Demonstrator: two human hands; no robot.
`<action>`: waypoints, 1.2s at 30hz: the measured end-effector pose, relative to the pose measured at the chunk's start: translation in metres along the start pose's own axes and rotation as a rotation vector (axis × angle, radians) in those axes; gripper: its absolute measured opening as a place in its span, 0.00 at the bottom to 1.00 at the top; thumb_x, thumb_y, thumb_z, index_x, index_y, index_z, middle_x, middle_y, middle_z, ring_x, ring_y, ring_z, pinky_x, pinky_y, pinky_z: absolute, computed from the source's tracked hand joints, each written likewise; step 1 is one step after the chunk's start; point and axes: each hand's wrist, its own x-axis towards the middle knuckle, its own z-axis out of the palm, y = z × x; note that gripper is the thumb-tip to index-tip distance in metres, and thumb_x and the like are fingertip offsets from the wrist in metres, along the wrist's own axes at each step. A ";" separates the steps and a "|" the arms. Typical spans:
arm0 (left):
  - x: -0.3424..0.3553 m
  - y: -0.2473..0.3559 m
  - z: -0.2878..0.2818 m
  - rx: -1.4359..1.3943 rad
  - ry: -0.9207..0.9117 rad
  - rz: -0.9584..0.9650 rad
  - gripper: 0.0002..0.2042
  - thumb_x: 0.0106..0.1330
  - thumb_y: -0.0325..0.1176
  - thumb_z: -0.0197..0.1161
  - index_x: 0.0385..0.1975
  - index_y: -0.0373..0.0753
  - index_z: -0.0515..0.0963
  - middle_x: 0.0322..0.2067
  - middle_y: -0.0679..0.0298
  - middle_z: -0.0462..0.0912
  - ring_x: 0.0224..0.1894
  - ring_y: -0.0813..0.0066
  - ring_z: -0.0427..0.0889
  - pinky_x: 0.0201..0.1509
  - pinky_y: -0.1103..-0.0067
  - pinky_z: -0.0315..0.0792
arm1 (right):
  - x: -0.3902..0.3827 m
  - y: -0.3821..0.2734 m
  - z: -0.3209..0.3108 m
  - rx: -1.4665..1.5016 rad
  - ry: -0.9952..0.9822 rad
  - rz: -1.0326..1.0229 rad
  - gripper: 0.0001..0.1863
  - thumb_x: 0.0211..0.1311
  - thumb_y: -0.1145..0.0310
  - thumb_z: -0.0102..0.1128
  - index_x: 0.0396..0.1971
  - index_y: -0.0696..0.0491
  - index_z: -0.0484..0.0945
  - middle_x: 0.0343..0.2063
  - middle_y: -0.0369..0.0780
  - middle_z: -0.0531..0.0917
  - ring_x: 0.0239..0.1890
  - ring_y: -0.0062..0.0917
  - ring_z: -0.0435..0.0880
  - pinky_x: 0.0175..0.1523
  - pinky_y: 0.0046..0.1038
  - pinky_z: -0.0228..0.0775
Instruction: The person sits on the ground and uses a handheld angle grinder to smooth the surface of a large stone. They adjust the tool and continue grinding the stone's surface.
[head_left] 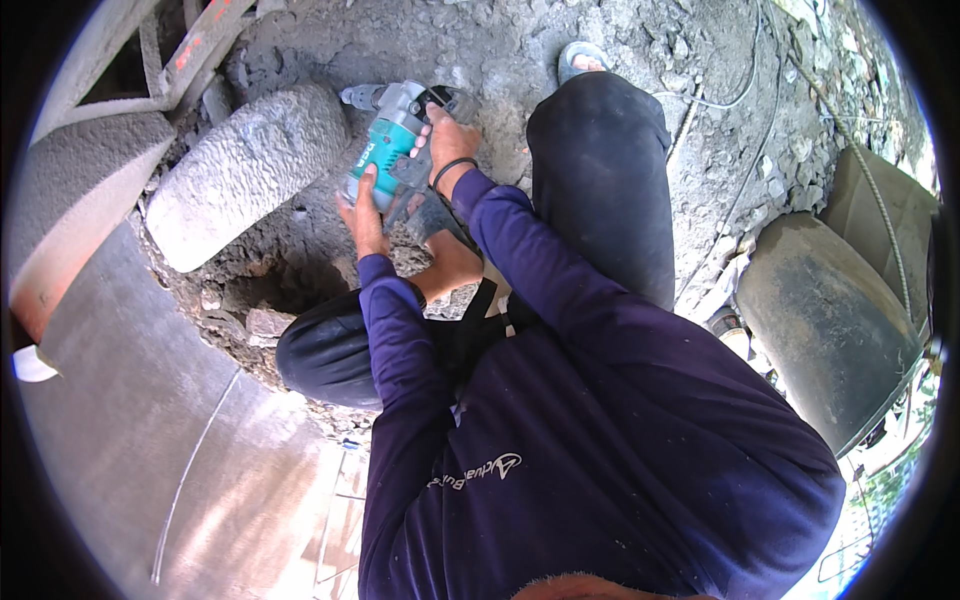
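A teal and grey power tool [390,135], with a chuck or nozzle end pointing left, is held low over the dusty, rubbly ground. My left hand [365,212] grips the lower end of its body, fingers and thumb around it. My right hand [447,140] is closed on the dark upper part at the tool's right. A pale, rough stone block [240,175] lies just left of the tool. Below that, a dark hollow [280,290] shows in the broken ground beside my bent leg.
A curved concrete piece [85,200] and pale beams [185,55] stand at left, above a smooth slope [120,420]. My raised knee [590,140] is right of the tool. Cords [740,100], a rope [865,160] and dusty dark pads [820,310] lie at right.
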 end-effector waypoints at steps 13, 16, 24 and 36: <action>0.050 -0.042 -0.005 -0.163 -0.284 -0.201 0.37 0.65 0.57 0.69 0.65 0.37 0.69 0.51 0.55 0.82 0.50 0.59 0.83 0.48 0.61 0.81 | 0.032 0.005 -0.021 -0.136 -0.124 0.017 0.09 0.63 0.69 0.69 0.28 0.56 0.79 0.19 0.37 0.77 0.16 0.24 0.76 0.19 0.31 0.71; 0.039 -0.042 0.005 -0.187 -0.318 -0.280 0.30 0.69 0.61 0.62 0.56 0.40 0.77 0.46 0.59 0.84 0.47 0.63 0.84 0.46 0.63 0.81 | 0.053 0.015 -0.036 -0.191 -0.212 0.052 0.08 0.63 0.69 0.68 0.29 0.57 0.80 0.19 0.37 0.78 0.16 0.25 0.76 0.20 0.30 0.72; 0.030 -0.022 0.001 -0.182 -0.258 -0.131 0.26 0.72 0.52 0.61 0.57 0.35 0.77 0.49 0.55 0.85 0.49 0.61 0.86 0.56 0.65 0.79 | 0.029 0.001 -0.030 -0.064 -0.110 0.099 0.07 0.61 0.74 0.65 0.27 0.57 0.77 0.19 0.39 0.76 0.17 0.28 0.77 0.20 0.35 0.72; 0.037 -0.018 0.019 -0.210 -0.268 -0.199 0.24 0.73 0.53 0.55 0.56 0.39 0.75 0.48 0.56 0.84 0.47 0.58 0.85 0.50 0.59 0.80 | 0.054 -0.003 -0.023 -0.137 -0.219 0.110 0.06 0.61 0.75 0.65 0.26 0.57 0.76 0.20 0.39 0.77 0.17 0.28 0.77 0.21 0.36 0.73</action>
